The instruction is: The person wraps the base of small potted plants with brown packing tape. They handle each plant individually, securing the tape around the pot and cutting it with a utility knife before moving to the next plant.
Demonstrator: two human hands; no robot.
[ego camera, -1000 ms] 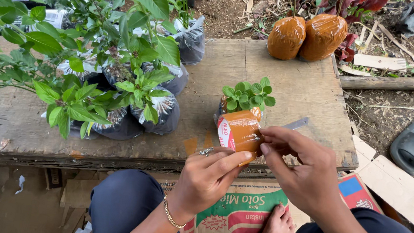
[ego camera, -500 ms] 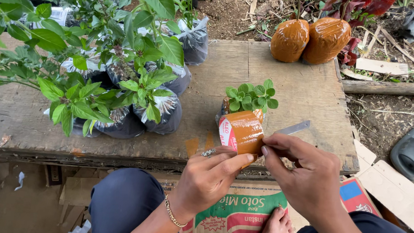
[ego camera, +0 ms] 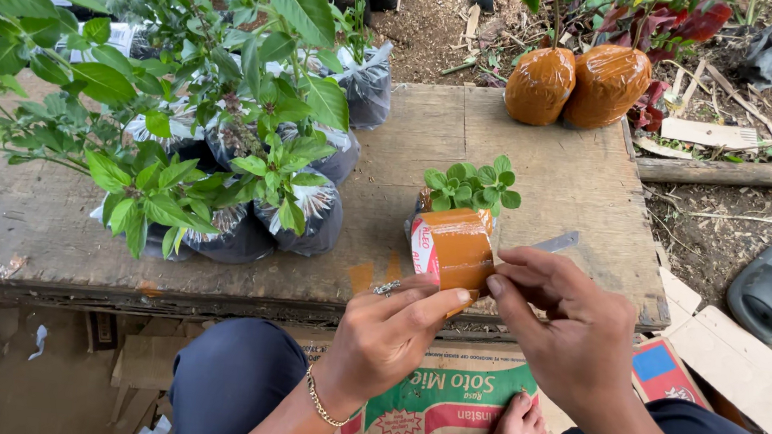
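Seedling pot (ego camera: 454,251) stands on the bench (ego camera: 539,175), near its front edge, just right of the cluster of black bags (ego camera: 248,196). It is wrapped in glossy orange-brown tape, with a small tuft of round green leaves on top.

Your left hand (ego camera: 385,333) has thumb and forefinger pressed to the pot's lower front. Your right hand (ego camera: 567,331) pinches a tape end (ego camera: 559,243) just right of the pot, fingers closed together.

Handling, by the look of it:
- Light, but soil-filled, so likely bottom-heavy and soft-walled; squeeze gently.
- Tape skin looks slick; grip around the wrapped middle, not the top.
- Leaves and stem are fragile; keep fingers below them.
- Two larger wrapped bundles (ego camera: 574,85) sit behind the pot at the bench's far edge, well apart.
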